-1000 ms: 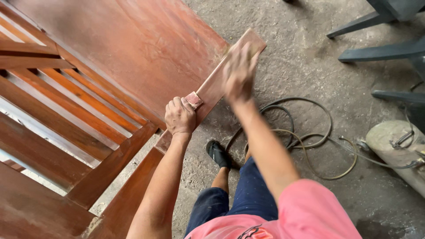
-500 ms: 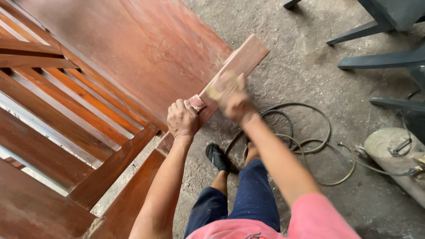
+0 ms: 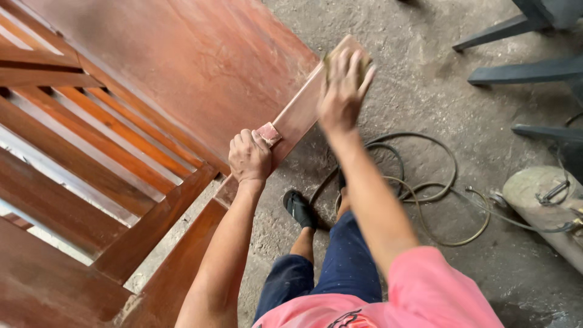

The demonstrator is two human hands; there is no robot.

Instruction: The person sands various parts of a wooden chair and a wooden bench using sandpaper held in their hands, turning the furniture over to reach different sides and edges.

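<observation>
Since half a second ago, your right hand (image 3: 343, 91), spread flat on the sanding pad (image 3: 346, 61), reached the board's (image 3: 297, 115) far end; left hand (image 3: 249, 157) clenches the near end—keep pressure even.

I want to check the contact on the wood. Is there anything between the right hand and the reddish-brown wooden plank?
Yes. A small tan sanding pad lies under the right hand, pressed on the far end of the reddish-brown wooden plank. The left hand grips the plank's near end directly.
</observation>
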